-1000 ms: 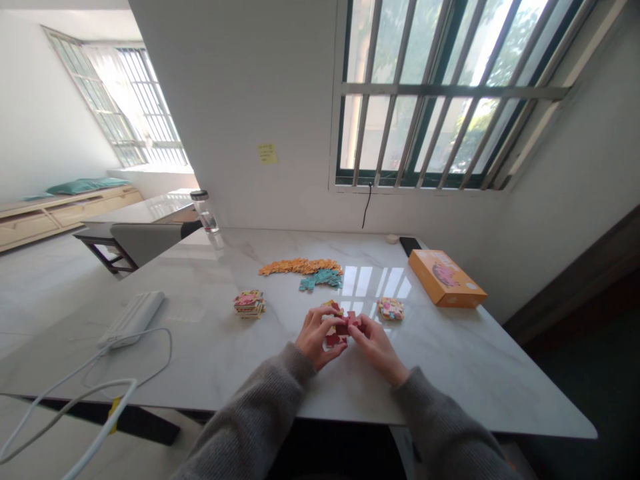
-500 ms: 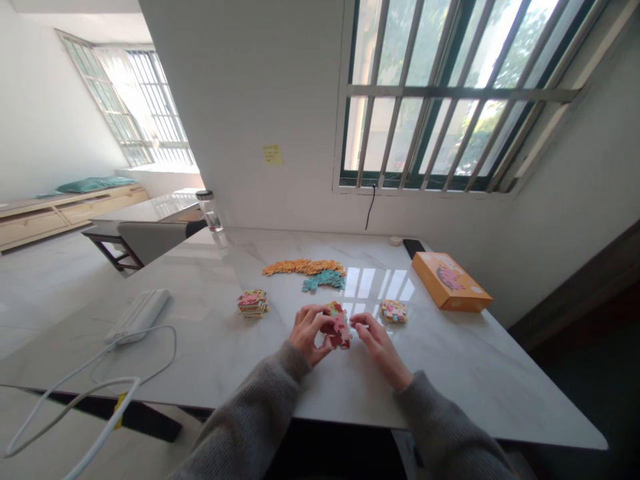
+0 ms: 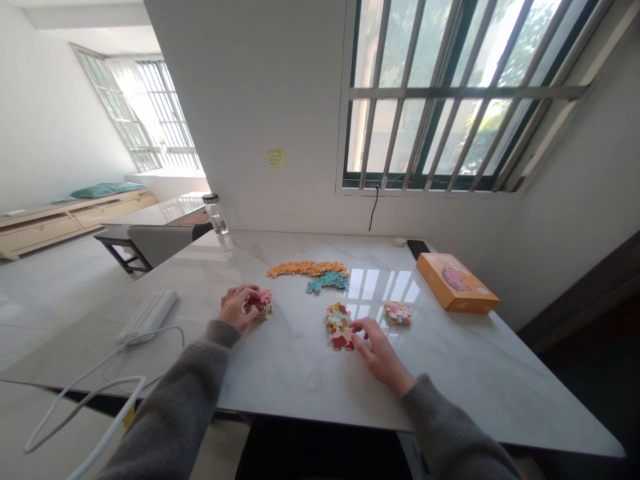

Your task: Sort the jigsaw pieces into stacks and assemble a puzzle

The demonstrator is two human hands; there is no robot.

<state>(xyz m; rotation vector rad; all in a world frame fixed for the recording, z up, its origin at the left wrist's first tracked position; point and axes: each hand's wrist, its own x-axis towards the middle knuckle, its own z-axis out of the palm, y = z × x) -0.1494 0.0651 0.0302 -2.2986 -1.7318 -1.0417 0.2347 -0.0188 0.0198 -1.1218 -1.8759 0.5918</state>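
Observation:
My left hand (image 3: 237,308) is curled around a stack of jigsaw puzzle pieces (image 3: 262,311) on the left of the table. Its fingers close on a pink puzzle piece (image 3: 265,296) at the top of that stack; the fingers partly hide it. In front of me lies a small pile of puzzle pieces (image 3: 339,321) in yellow, green, pink and dark red. My right hand (image 3: 379,351) rests at the right edge of this pile, thumb and forefinger apart, fingertips against the pieces. Farther right sits another low stack of puzzle pieces (image 3: 399,313), pale with pink and blue.
Behind the pile spread orange puzzle pieces (image 3: 305,268) and teal ones (image 3: 329,281). An orange box (image 3: 457,283) and a dark phone (image 3: 418,249) are at right. At left lie a white power strip (image 3: 149,317) and cables; a bottle (image 3: 216,215) stands at the far edge.
My left hand has gone from the middle pile left to the left stack, carrying a pink puzzle piece. My right hand has come against the middle pile. The view has shifted slightly.

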